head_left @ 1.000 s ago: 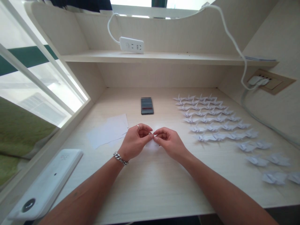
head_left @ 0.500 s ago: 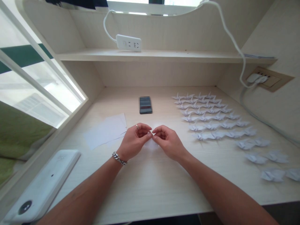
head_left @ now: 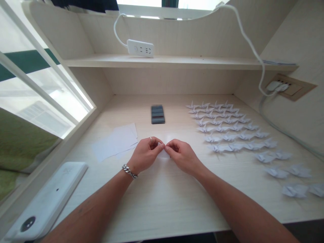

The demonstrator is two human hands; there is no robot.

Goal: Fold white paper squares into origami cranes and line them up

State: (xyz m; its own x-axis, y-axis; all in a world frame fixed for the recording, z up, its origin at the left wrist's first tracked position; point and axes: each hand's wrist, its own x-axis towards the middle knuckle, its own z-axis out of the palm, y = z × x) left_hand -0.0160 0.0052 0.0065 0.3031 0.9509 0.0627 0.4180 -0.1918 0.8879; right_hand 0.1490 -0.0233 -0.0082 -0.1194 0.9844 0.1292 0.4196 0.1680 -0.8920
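My left hand (head_left: 146, 152), with a ring and a chain bracelet, meets my right hand (head_left: 182, 156) at the fingertips over the middle of the desk. Both are closed in a pinch on a small piece of white folded paper (head_left: 163, 154), mostly hidden by the fingers and blurred. To the left lie flat sheets of white paper (head_left: 118, 140), overlapping one another. Rows of folded paper cranes (head_left: 227, 126) stand on the right, with a few looser, blurred folded pieces (head_left: 295, 190) nearer the front.
A dark, blurred-out flat object (head_left: 158, 114) lies beyond my hands. A long white device (head_left: 48, 199) rests at the left front. On the shelf (head_left: 177, 60) sits a power strip (head_left: 140, 48); a white cable (head_left: 249, 38) runs down to the wall socket (head_left: 291, 87).
My fingertips have drawn closer together, and the fingers of both hands have closed more around the paper. The whole view has shifted slightly; the things on the desk stay in place.
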